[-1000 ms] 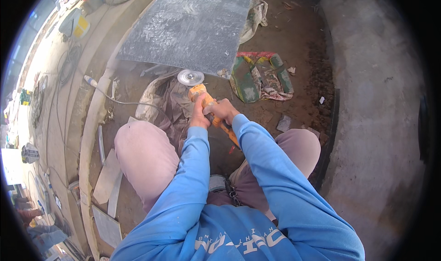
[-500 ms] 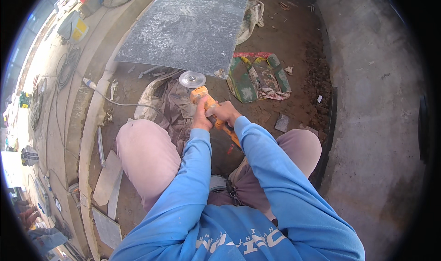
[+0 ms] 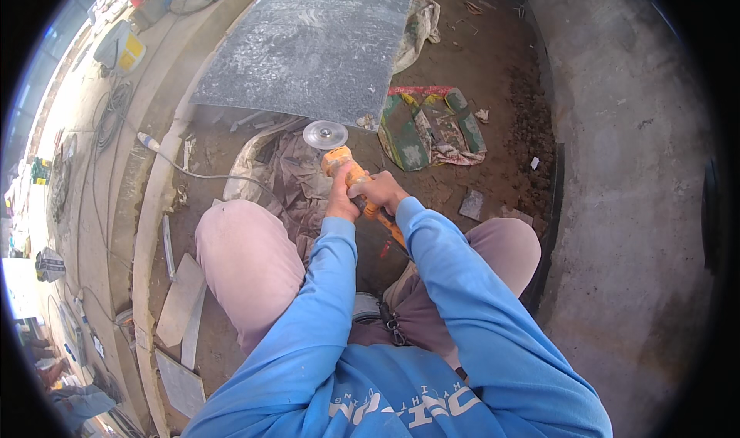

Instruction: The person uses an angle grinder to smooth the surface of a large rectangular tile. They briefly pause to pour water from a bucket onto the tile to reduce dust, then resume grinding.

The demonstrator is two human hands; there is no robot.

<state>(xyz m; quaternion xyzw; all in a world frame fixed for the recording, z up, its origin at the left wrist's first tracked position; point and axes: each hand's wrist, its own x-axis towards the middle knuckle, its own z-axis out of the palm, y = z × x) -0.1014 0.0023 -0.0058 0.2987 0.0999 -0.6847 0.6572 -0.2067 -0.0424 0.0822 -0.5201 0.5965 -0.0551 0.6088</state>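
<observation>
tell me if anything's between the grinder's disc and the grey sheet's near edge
Nothing visible stands between the disc of the orange grinder and the near edge of the grey sheet; in this view they almost meet; I can't tell whether they touch. Crumpled cloth lies on the ground below.

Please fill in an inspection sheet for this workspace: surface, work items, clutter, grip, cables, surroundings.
Surface: brown dirt floor, littered with scraps.
Work items: orange grinder with round disc close to the near edge of a grey slab; contact unclear.
Clutter: green sack right of the disc, crumpled cloth, flat offcuts beside the left knee.
Grip: left hand and right hand both closed around the grinder.
Cables: grey cable crosses the cloth; its end is unclear.
Surroundings: concrete wall right, bucket upper left.
</observation>
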